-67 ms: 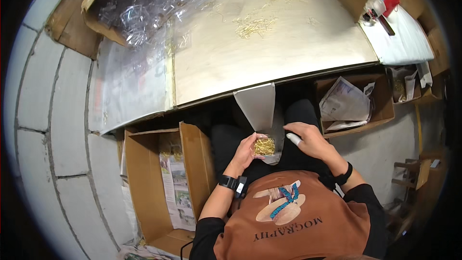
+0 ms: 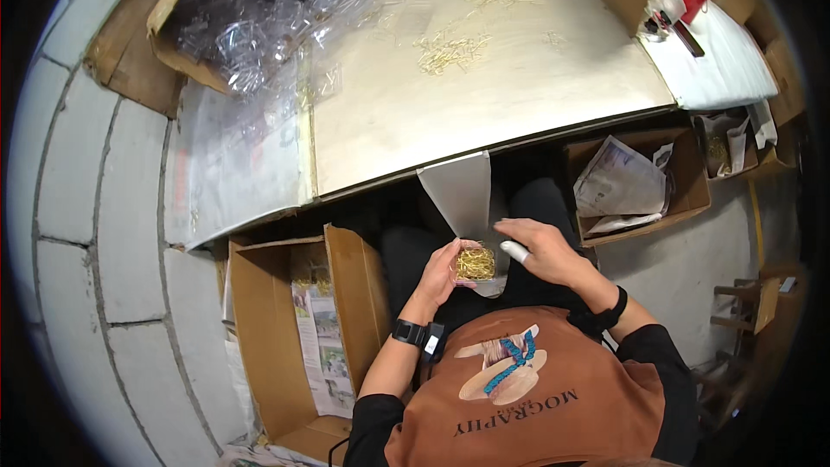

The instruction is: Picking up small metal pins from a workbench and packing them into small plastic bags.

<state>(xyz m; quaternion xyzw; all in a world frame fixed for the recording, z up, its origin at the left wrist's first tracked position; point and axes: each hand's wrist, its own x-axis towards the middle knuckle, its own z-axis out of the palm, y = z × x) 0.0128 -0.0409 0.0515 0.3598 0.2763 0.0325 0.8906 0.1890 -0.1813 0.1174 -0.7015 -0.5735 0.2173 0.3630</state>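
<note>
My left hand (image 2: 440, 273) is closed around a small clear plastic box (image 2: 475, 265) full of thin gold-coloured metal pieces, perhaps pins. It holds the box over my lap, at the lower end of a pale sloping chute (image 2: 456, 190) that hangs from the table edge. To the right of the box, my right hand (image 2: 546, 252) is apart from it, empty, with fingers stretched out. A white cover (image 2: 515, 251) wraps its thumb. More gold pieces (image 2: 450, 52) lie in a loose pile on the tabletop (image 2: 484, 125).
A carton (image 2: 186, 60) of empty clear boxes lies tipped at the back left. An open carton (image 2: 359, 294) stands left of my legs; another carton (image 2: 683, 190) with paper is at right. A red object (image 2: 694, 2) and small tools sit on a white packet (image 2: 735, 78).
My right hand has moved slightly left, closer to the filled box. The left hand keeps the box in nearly the same place. The whole view has shifted slightly.
</note>
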